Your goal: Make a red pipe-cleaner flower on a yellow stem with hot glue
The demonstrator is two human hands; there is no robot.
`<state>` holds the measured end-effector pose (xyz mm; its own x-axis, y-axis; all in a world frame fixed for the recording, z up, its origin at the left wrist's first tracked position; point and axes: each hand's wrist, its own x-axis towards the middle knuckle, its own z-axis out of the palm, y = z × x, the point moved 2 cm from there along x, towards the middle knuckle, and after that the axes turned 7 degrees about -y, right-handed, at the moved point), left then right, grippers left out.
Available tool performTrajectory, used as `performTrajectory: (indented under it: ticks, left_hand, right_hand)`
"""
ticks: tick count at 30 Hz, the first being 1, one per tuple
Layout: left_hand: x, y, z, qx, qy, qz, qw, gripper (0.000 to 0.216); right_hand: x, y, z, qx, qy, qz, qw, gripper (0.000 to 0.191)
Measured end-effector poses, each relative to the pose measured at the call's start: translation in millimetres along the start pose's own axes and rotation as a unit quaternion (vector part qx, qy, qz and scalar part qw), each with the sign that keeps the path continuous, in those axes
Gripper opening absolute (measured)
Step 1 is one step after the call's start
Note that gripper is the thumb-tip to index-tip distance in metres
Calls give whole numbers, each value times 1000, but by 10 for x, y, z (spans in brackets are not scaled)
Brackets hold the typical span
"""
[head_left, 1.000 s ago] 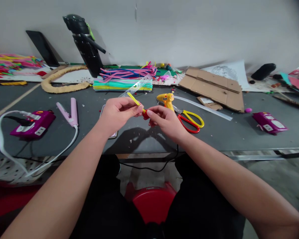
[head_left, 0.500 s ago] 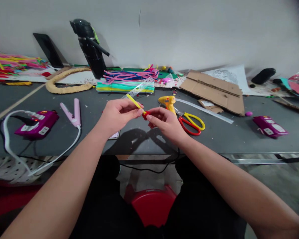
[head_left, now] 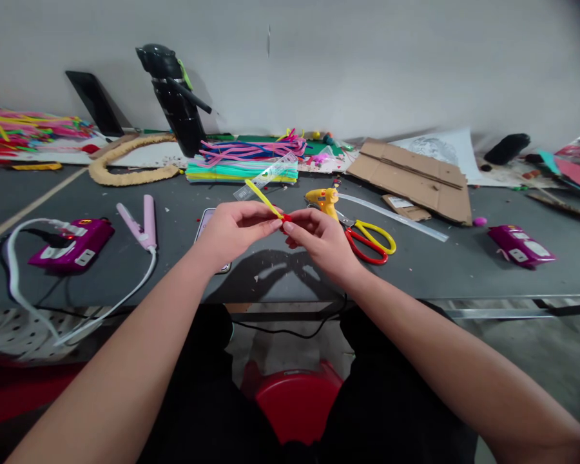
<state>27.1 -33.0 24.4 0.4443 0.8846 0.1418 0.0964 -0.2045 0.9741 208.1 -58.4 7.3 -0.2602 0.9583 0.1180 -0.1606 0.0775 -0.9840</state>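
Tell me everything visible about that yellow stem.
The yellow stem is thin and nearly straight, its texture too fine to judge. It slants above the table, free end forward and left. The left hand pinches it near its lower end, beside a small red piece held by the right hand; any join is hidden.

Over the desk (head_left: 265,283) are two hands (head_left: 234,233). The desk holds two power strips (head_left: 522,246), one bottle (head_left: 178,113), one hair straightener (head_left: 148,224), one glue gun (head_left: 325,200) and one pair of scissors (head_left: 349,222) (the pipe cleaners (head_left: 244,151) lie too tangled to count).
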Motion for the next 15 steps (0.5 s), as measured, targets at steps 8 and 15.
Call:
performTrajectory:
  ticks: [8,15]
  left_hand:
    - [0,7,27,-5,16,-1,1000,29]
    - [-5,20,40,-15,14,-3,1000,29]
  right_hand:
    - [-23,16,15,21,15,0,1000,40]
    - [-15,52,-4,37,13,7,999,36]
